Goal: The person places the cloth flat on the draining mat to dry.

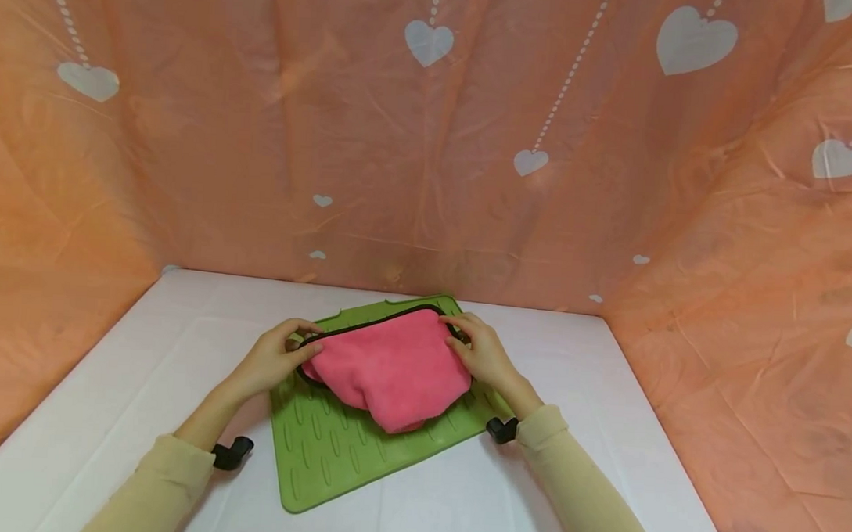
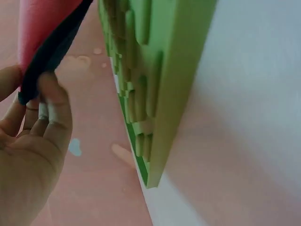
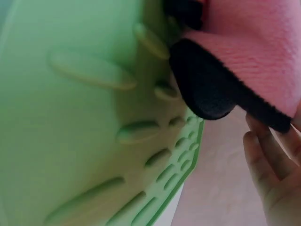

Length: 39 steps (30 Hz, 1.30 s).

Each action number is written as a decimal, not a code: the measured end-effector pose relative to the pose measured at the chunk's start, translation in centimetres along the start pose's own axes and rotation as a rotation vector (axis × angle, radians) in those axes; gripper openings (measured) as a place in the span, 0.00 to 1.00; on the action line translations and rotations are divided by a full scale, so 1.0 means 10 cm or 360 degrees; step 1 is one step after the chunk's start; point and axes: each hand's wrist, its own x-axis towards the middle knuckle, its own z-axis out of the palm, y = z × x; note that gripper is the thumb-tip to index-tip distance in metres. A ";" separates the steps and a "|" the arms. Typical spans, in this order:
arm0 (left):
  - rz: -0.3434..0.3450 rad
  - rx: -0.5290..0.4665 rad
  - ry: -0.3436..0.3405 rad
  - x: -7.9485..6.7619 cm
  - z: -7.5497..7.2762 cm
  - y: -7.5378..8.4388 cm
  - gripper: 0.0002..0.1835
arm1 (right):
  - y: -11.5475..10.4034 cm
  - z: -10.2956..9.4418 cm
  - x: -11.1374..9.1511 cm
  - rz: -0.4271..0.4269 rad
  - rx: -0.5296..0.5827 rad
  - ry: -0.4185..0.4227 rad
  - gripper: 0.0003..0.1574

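A pink plush cloth [image 1: 394, 367] with black trim hangs sagging in folds over a green ridged mat [image 1: 316, 466]. At its left corner my left hand [image 1: 271, 358] pinches the trimmed edge between thumb and fingers. My right hand [image 1: 489, 353] grips the upper right corner. In the left wrist view, the cloth [image 2: 42, 28] is lifted clear of the mat, with the left hand [image 2: 35, 155] at its tip. The right wrist view has the right hand's [image 3: 277, 174] fingers at the black border [image 3: 207, 84]; its thumb is mostly out of frame there.
The mat lies askew on a white-covered table [image 1: 183, 351]. An orange curtain [image 1: 374, 139] with pale hearts stands behind and at both sides. A black camera mount [image 1: 232, 453] juts from the left wrist and another black mount [image 1: 502, 431] from the right.
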 end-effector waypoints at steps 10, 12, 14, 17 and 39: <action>0.0054 0.0040 -0.0068 0.16 -0.02 -0.11 0.13 | 0.14 0.02 0.06 0.0070 -0.0048 -0.0083 0.23; 0.0076 0.0052 -0.0101 0.22 -0.03 -0.13 0.12 | 0.16 0.02 0.09 0.0084 -0.0083 -0.0117 0.23; 0.0094 0.0082 -0.0125 0.28 -0.03 -0.16 0.11 | 0.18 0.02 0.11 0.0113 -0.0124 -0.0170 0.23; 0.0117 0.0157 -0.0155 0.36 -0.03 -0.20 0.11 | 0.21 0.01 0.15 0.0182 -0.0165 -0.0284 0.23; -0.0017 0.0275 -0.0053 0.09 -0.04 -0.23 0.20 | 0.28 -0.04 -0.08 0.0455 -0.0128 -0.0336 0.22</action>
